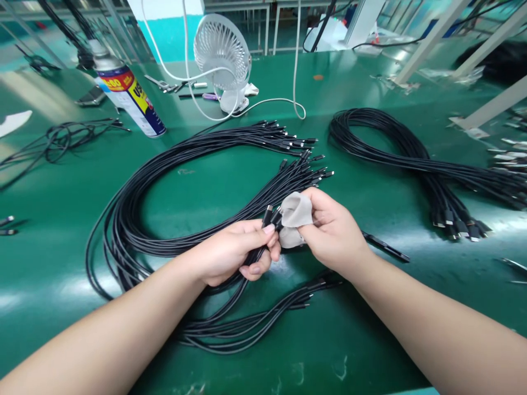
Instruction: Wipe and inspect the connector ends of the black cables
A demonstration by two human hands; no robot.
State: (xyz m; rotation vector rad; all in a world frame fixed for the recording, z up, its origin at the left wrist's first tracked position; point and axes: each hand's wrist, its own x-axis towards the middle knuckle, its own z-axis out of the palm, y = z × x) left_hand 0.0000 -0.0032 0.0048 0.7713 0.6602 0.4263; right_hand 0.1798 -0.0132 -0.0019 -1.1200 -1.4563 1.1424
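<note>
Left hand point(247, 247): closed around several black cables point(267, 215), their plug ends standing up past the thumb
Right hand point(333, 227): pinching a grey cloth point(297, 211) between thumb and fingers, right beside those plugs
Large cable loop point(130, 211): beyond and left of the left hand, ends fanned out
Small bundle point(230, 326): nearer the body than the left hand
Black tool point(386, 246): just right of the right wrist
Second coil point(426, 164): beyond the right hand, rightward
Spray can point(132, 101): well beyond the left hand
</note>
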